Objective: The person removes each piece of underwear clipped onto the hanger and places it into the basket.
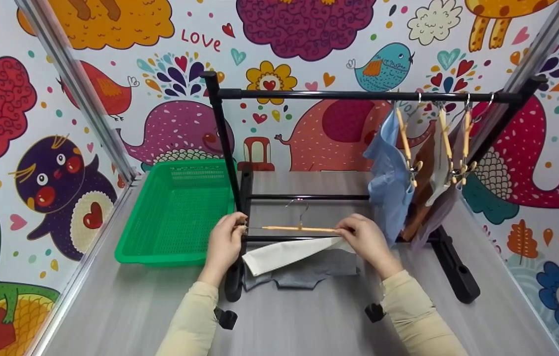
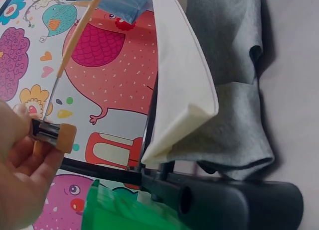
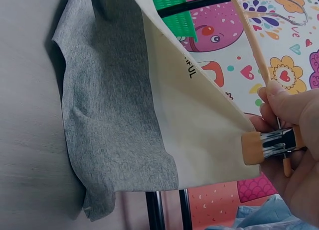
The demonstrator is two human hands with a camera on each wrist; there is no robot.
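Note:
A wooden clip hanger [image 1: 319, 229] is held level between both hands, its metal hook upward. My left hand [image 1: 224, 242] pinches the left clip [image 2: 52, 133], which stands apart from any cloth. At the other end, my right hand [image 1: 367, 242] holds the right clip [image 3: 271, 144], which sits at the corner of a cream cloth garment [image 1: 287, 252] with dark lettering. The garment slopes down to the left, its left corner loose. Beneath it lies a grey garment [image 1: 304, 279], partly covered.
A black clothes rack [image 1: 304, 95] stands around the work. On its right side hang several garments, a light blue one [image 1: 387, 173] foremost, on clip hangers. A green basket [image 1: 126, 249] stands at the left. Patterned walls [image 1: 161, 69] enclose the grey tabletop [image 1: 309, 326].

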